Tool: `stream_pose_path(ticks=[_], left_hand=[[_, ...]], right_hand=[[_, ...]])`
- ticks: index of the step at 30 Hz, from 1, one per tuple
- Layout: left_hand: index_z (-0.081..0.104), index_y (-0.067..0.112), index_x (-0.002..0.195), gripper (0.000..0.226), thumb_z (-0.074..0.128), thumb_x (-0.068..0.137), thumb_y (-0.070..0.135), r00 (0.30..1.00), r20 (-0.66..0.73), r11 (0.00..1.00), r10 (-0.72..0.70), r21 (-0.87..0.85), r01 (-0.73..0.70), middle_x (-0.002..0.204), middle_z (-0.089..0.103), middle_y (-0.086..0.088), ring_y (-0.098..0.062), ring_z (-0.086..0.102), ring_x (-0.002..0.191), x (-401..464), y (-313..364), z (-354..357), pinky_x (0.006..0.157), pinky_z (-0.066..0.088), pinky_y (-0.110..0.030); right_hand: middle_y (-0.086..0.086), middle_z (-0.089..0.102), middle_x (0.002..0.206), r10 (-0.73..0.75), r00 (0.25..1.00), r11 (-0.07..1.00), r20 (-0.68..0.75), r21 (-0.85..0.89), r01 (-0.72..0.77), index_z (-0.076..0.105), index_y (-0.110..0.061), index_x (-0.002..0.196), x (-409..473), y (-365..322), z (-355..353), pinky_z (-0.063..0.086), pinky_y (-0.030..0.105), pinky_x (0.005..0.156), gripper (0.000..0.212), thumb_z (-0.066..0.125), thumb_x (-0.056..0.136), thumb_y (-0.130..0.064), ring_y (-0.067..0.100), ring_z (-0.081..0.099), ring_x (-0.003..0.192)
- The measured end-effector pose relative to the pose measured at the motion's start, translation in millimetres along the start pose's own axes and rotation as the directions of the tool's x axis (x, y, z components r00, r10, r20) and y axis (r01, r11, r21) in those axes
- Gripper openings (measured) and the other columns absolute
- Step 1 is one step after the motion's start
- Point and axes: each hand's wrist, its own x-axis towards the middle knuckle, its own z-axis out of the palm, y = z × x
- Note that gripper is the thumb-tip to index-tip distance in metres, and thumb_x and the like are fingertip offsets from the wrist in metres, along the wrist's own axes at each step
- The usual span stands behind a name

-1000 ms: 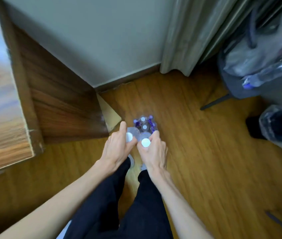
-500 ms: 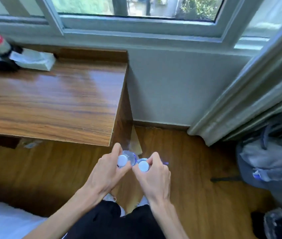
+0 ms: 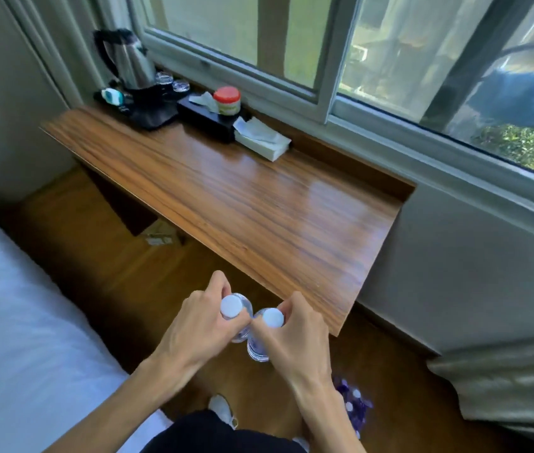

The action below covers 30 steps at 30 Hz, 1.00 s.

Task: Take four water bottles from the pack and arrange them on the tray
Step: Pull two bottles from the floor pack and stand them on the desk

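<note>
Two water bottles held upright, long axes vertical, white caps toward the camera: left hand [image 3: 193,328] fingers wrapped around the left bottle [image 3: 234,310], right hand [image 3: 295,341] fingers around the right bottle [image 3: 270,322], bottles touching, just short of the desk [image 3: 259,204] edge, pack [image 3: 352,403] on the floor below the right wrist.

Both forearms reaching forward and converging just short of the desk's [image 3: 259,204] near edge. Left hand [image 3: 193,331] clenched around the neck of one bottle [image 3: 236,317], right hand [image 3: 295,341] clenched around another bottle [image 3: 260,341], knuckles nearly touching. Wrists bare, fingers [image 3: 218,286] curled over the caps' far side, toward the desk.
</note>
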Motion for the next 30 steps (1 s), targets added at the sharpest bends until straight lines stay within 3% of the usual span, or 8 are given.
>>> stream_pose_path(ticks=[4,9,15,18,21,24,30], left_hand=[[0.042,0.027,0.089,0.04,0.075,0.076,0.045,0.995,-0.093,1.0,-0.029,0.0,0.029,0.073,0.061,0.012,-0.006,0.066,0.059,26.5,-39.6,-46.8,0.045,0.054,-0.015],[0.038,0.034,0.08,0.039,0.076,0.075,0.043,0.982,-0.178,0.998,-0.065,-0.038,0.059,0.065,0.06,0.013,-0.002,0.065,0.056,65.3,-78.3,-99.2,0.042,0.052,-0.015],[0.037,0.03,0.077,0.037,0.071,0.073,0.045,0.966,-0.231,0.993,-0.115,-0.063,0.103,0.06,0.061,0.01,-0.007,0.063,0.056,124.0,-119.7,-149.5,0.046,0.053,-0.033],[0.035,0.03,0.074,0.038,0.069,0.072,0.045,0.965,-0.248,0.995,-0.086,-0.063,0.073,0.053,0.058,0.01,-0.003,0.06,0.055,162.7,-137.7,-171.3,0.039,0.038,-0.018],[0.035,0.03,0.074,0.038,0.07,0.073,0.042,0.974,-0.226,0.997,-0.029,-0.081,0.011,0.061,0.063,0.018,0.004,0.059,0.054,208.1,-152.9,-191.0,0.043,0.041,-0.013],[0.036,0.029,0.075,0.038,0.072,0.074,0.039,0.975,-0.222,0.996,0.004,-0.086,-0.023,0.05,0.057,0.005,0.002,0.059,0.051,257.4,-167.6,-207.6,0.039,0.04,-0.014],[0.036,0.029,0.075,0.039,0.074,0.079,0.032,0.984,-0.175,0.991,0.044,-0.12,-0.066,0.051,0.054,0.006,0.002,0.061,0.052,355.3,-192.8,-239.5,0.034,0.037,-0.014]], right_hand=[[-0.01,0.055,0.06,-0.08,0.997,0.997,0.023,0.019,0.079,0.051,-0.027,0.071,27.3,-55.3,38.1,0.046,0.018,0.048,0.036,0.07,0.065,-0.057,0.011,0.054,0.052],[-0.009,0.054,0.059,-0.121,0.991,0.992,0.055,0.044,0.119,0.05,-0.024,0.07,68.0,-118.5,76.5,0.044,0.018,0.044,0.037,0.07,0.067,-0.056,0.013,0.055,0.053],[-0.008,0.038,0.05,-0.149,0.985,0.989,0.085,0.024,0.147,0.031,-0.027,0.063,125.0,-180.5,116.3,0.027,0.018,0.04,0.042,0.062,0.062,-0.055,0.01,0.034,0.044],[-0.005,0.032,0.05,-0.128,0.988,0.992,0.083,0.015,0.128,0.026,-0.024,0.063,159.1,-205.8,137.3,0.025,0.022,0.041,0.044,0.061,0.062,-0.051,0.013,0.026,0.047],[-0.005,0.031,0.05,-0.117,0.992,0.992,0.047,0.048,0.115,0.025,-0.024,0.062,197.4,-224.9,160.6,0.022,0.02,0.044,0.045,0.054,0.057,-0.058,0.013,0.027,0.047],[-0.004,0.034,0.052,-0.109,0.994,0.994,0.021,0.026,0.109,0.031,-0.018,0.065,241.8,-239.2,185.9,0.025,0.023,0.044,0.047,0.057,0.06,-0.058,0.013,0.026,0.049],[-0.006,0.046,0.052,-0.041,0.999,0.997,-0.027,0.057,0.043,0.038,-0.023,0.064,323.7,-276.0,227.6,0.037,0.02,0.041,0.042,0.058,0.061,-0.061,0.008,0.043,0.047]])
